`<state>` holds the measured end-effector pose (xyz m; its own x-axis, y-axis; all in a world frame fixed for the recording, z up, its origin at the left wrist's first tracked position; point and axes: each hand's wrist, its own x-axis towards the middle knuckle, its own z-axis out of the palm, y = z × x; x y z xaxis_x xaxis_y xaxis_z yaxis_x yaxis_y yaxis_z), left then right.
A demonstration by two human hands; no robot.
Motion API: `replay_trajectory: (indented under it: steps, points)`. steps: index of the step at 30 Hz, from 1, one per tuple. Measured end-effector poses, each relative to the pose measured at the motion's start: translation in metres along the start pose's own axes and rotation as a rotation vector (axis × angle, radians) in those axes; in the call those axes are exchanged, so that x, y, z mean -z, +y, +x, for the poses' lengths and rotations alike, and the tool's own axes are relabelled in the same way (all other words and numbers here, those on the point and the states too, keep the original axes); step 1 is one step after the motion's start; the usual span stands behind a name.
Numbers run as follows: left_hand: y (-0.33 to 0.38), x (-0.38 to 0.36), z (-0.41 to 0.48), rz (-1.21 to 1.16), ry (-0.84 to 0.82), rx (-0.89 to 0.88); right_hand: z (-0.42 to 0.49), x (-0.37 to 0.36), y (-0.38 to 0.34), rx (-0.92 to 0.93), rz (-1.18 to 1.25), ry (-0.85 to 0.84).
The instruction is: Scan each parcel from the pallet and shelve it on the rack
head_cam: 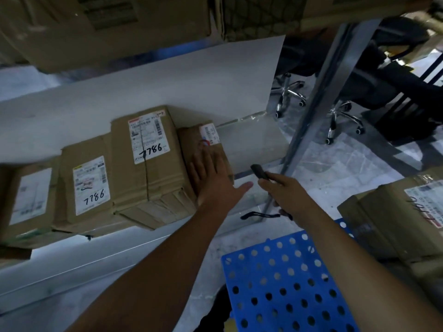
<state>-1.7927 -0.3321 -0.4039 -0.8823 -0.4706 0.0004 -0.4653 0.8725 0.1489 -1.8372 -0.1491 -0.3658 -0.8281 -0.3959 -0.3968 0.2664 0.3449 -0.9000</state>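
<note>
On the rack shelf (251, 144), the left hand (211, 178) presses flat, fingers (206, 159) straight, on the rightmost parcel (189, 144), while the right hand (290, 197) grips a scanner (259, 172) above the pallet (282, 283).

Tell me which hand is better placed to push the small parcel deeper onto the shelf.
Left. The left hand lies flat on the small parcel on the shelf, while the right hand is beside it, gripping the black scanner.

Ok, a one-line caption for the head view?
Left hand flat on the small shelved parcel; right hand holding a black scanner beside it.
</note>
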Motion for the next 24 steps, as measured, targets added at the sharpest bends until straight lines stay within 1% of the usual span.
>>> replay_trajectory:
  steps: [3, 6, 10, 12, 13, 14, 15, 16, 17, 19, 21, 22, 24]
  points:
    - [0.002, 0.009, 0.011, -0.002, -0.004, 0.032, -0.027, 0.01, 0.005, -0.023, 0.055, 0.023]
    - [-0.002, 0.017, 0.02, -0.082, -0.01, 0.015, -0.063, 0.023, 0.013, -0.072, 0.074, 0.077]
    - [0.003, 0.019, 0.02, -0.183, 0.016, -0.007, -0.125, 0.045, 0.023, -0.131, 0.178, 0.125]
    - [0.022, 0.016, 0.009, -0.29, 0.076, -0.098, -0.157, 0.054, 0.03, -0.171, 0.203, 0.19]
    - [0.037, 0.014, 0.001, -0.345, 0.103, -0.188, -0.172, 0.057, 0.033, -0.192, 0.225, 0.243]
    - [0.058, 0.013, -0.008, -0.406, 0.109, -0.315, -0.189, 0.062, 0.038, -0.221, 0.253, 0.301]
    - [0.076, 0.013, -0.016, -0.479, 0.104, -0.439, -0.202, 0.064, 0.04, -0.246, 0.271, 0.326]
    - [0.097, 0.014, -0.023, -0.571, 0.072, -0.568, -0.214, 0.066, 0.041, -0.265, 0.285, 0.338]
    - [0.122, 0.015, -0.031, -0.668, -0.002, -0.695, -0.23, 0.071, 0.043, -0.281, 0.302, 0.358]
    - [0.169, 0.021, -0.043, -0.793, -0.248, -0.868, -0.258, 0.078, 0.049, -0.313, 0.323, 0.398]
    - [0.209, 0.026, -0.043, -0.793, -0.512, -0.935, -0.282, 0.082, 0.052, -0.362, 0.327, 0.455]
    - [0.226, 0.027, -0.039, -0.765, -0.613, -0.96, -0.292, 0.082, 0.055, -0.381, 0.326, 0.485]
    - [0.253, 0.023, -0.026, -0.689, -0.728, -1.021, -0.308, 0.082, 0.062, -0.421, 0.336, 0.535]
